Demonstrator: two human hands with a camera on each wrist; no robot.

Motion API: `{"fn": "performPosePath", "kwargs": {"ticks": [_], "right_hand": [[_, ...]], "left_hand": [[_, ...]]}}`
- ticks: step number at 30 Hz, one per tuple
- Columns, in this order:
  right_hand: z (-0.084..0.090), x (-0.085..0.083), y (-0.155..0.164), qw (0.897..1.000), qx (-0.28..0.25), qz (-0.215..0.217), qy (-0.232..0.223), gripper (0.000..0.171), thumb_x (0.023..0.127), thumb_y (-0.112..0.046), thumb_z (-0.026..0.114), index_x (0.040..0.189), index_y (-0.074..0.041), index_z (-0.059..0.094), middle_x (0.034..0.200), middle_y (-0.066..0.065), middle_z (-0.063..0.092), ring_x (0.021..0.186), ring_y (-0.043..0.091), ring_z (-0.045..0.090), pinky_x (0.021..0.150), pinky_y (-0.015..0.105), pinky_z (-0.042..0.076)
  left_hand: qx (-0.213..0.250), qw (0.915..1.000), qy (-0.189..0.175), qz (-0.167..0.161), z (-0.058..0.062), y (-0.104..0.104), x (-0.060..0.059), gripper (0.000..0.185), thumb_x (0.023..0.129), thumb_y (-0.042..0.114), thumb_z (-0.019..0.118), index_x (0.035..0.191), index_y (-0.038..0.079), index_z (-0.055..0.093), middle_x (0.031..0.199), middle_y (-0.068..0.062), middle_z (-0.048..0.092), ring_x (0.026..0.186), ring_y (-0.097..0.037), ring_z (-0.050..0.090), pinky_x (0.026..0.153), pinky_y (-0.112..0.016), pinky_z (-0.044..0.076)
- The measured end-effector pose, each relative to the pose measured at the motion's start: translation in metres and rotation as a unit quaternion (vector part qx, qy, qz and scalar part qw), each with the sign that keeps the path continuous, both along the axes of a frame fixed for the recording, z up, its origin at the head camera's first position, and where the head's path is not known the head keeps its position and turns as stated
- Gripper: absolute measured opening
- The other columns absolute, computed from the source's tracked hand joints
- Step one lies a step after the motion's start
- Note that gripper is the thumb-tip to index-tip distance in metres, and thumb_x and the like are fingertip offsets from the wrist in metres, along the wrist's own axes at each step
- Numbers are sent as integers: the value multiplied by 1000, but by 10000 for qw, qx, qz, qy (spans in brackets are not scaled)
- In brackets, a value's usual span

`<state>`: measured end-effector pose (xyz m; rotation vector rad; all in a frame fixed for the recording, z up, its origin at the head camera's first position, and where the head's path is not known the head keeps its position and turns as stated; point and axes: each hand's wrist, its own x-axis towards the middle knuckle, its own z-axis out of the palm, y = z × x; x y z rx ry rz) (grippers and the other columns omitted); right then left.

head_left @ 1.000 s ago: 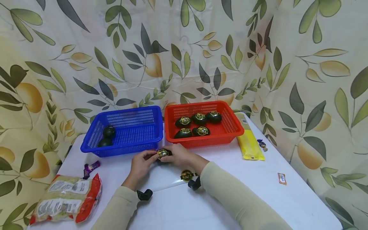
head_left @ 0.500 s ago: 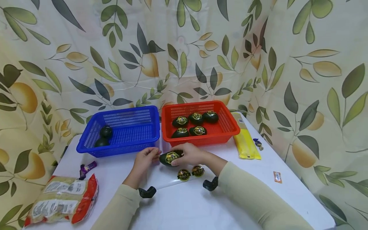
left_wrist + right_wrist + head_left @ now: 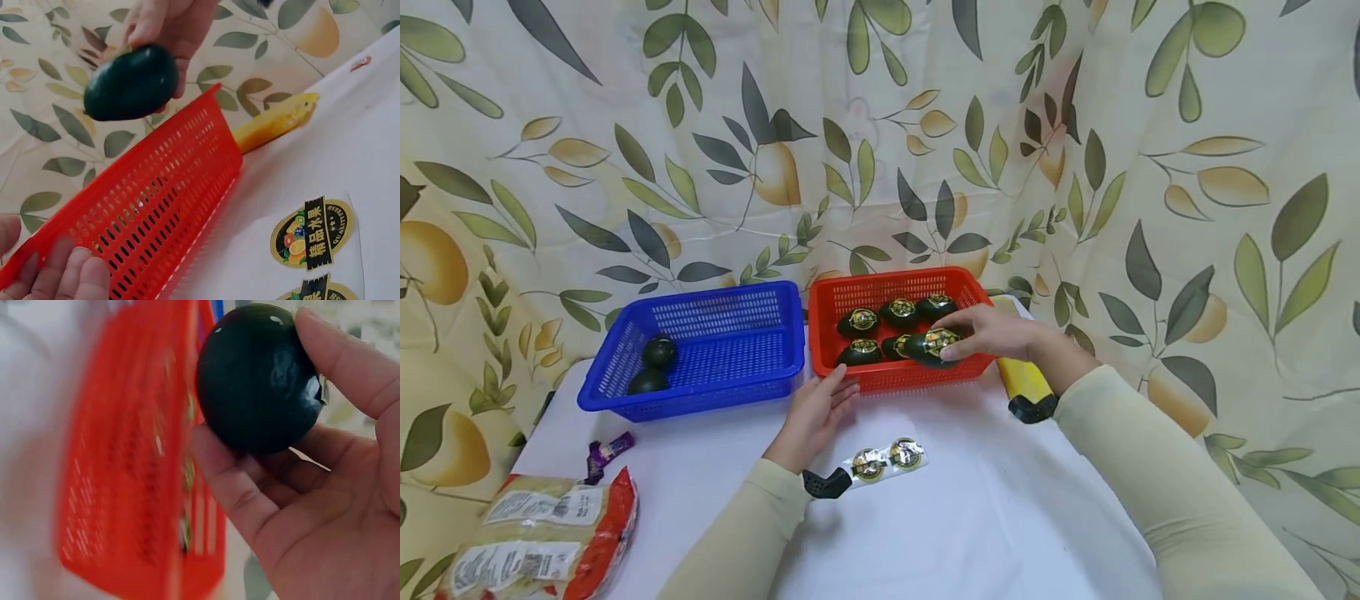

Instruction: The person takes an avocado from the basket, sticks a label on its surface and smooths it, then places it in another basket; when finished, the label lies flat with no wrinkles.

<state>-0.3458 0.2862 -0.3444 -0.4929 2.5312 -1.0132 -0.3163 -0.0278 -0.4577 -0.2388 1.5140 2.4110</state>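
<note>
My right hand (image 3: pixel 1000 333) holds a dark green avocado (image 3: pixel 256 381) between thumb and fingers, over the front right of the red basket (image 3: pixel 887 382). A gold-and-black sticker shows on its upper side in the head view. Inside this basket lie several stickered avocados (image 3: pixel 859 353). At the front left corner of the basket is my left hand (image 3: pixel 816 412); its thumb lies over the rim and its fingers (image 3: pixel 90 275) against the outer wall. A strip of round stickers (image 3: pixel 868 465) lies on the white table near my left wrist.
A blue basket (image 3: pixel 722 385) with two dark avocados (image 3: pixel 659 352) stands to the left. Nearer me are a purple wrapper (image 3: pixel 610 454) and a large red-ended food bag (image 3: pixel 542 533). A yellow packet (image 3: pixel 1025 379) lies right of the red basket, partly behind my right wrist.
The avocado has risen from the table and moved right to the red basket in my right hand. My left hand has come off it and moved to the basket's rim.
</note>
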Motion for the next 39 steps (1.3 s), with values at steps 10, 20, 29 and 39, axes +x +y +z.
{"fn": "performPosePath", "kwargs": {"ticks": [10, 20, 29, 39], "right_hand": [[4, -78, 24, 9947, 308, -587, -786, 75, 96, -27, 75, 154, 4, 40, 146, 22, 50, 111, 29, 59, 111, 49, 48], [-30, -118, 11, 9765, -139, -1209, -1777, 75, 97, -22, 73, 156, 5, 35, 146, 24, 51, 122, 33, 61, 116, 50, 45], [-39, -133, 3, 9701, 592, -1173, -2040, 54, 96, -23, 73, 140, 2, 54, 136, 19, 56, 128, 35, 51, 112, 46, 47], [-28, -132, -11, 9738, 1913, -1062, -617, 54, 99, -45, 68, 128, 1, 66, 119, 17, 66, 111, 33, 60, 96, 42, 53]], "left_hand": [[-108, 9994, -79, 324, -1, 2, -7, 35, 106, 20, 62, 134, 0, 54, 120, -19, 72, 113, -31, 70, 95, -35, 60], [-392, 9990, 11, 199, -5, 2, -5, 33, 105, 23, 64, 127, -1, 58, 118, -20, 74, 111, -30, 72, 98, -37, 59], [-432, 9987, -25, 253, -3, -1, -8, 34, 104, 24, 65, 127, 0, 58, 116, -17, 74, 110, -30, 72, 97, -36, 59], [-510, 9986, -35, 159, 0, 0, -6, 37, 105, 29, 64, 129, 1, 57, 118, -18, 73, 117, -34, 69, 101, -39, 57]]}}
